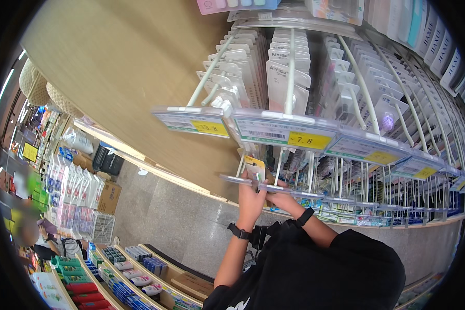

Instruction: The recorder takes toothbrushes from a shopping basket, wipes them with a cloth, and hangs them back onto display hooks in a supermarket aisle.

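My left hand (pixel 252 197) grips a small carded blister pack (pixel 255 167), yellow and white, with what looks like a toothbrush head showing in it. The pack is upright by the lower hook row, and the clear price-label rail (pixel 271 188) crosses in front of part of my fingers. Close on its right is my right hand (pixel 279 197), its fingers partly hidden behind the same rail, so I cannot make out what they touch. A black band (pixel 239 231) circles my left wrist, and another band (pixel 305 217) my right.
Above my hands, an upper label rail (pixel 283 130) and metal hooks (pixel 290 73) with hanging packs (pixel 286 83) jut out. A wooden panel (pixel 135 77) stands left. Behind me are toiletry shelves (pixel 139 277). A person (pixel 42 240) is at lower left, with cartons (pixel 110 197) above.
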`<control>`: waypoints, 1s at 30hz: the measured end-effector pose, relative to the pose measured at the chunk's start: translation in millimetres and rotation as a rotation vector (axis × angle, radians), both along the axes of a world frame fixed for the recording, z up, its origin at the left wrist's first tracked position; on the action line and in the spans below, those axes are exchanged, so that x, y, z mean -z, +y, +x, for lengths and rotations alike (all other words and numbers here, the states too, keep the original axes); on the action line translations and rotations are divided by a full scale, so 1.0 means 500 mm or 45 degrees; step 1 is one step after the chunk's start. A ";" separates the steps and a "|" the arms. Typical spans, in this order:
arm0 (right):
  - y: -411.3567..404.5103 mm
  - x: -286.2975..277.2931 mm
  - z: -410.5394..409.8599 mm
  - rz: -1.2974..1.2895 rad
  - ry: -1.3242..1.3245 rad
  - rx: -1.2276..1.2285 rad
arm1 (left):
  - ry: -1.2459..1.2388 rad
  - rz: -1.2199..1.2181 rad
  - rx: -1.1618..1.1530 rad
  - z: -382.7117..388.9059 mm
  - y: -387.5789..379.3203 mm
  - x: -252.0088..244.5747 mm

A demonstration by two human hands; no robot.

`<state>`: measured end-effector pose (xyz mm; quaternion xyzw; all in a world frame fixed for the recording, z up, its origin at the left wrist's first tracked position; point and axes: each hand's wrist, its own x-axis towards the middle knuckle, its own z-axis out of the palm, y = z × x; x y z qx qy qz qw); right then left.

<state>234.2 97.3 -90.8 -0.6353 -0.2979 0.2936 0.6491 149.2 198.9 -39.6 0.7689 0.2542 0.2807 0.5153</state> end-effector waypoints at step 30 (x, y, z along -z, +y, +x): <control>0.048 -0.001 0.073 0.161 0.141 -0.257 | 0.020 0.170 -0.102 0.040 0.042 0.012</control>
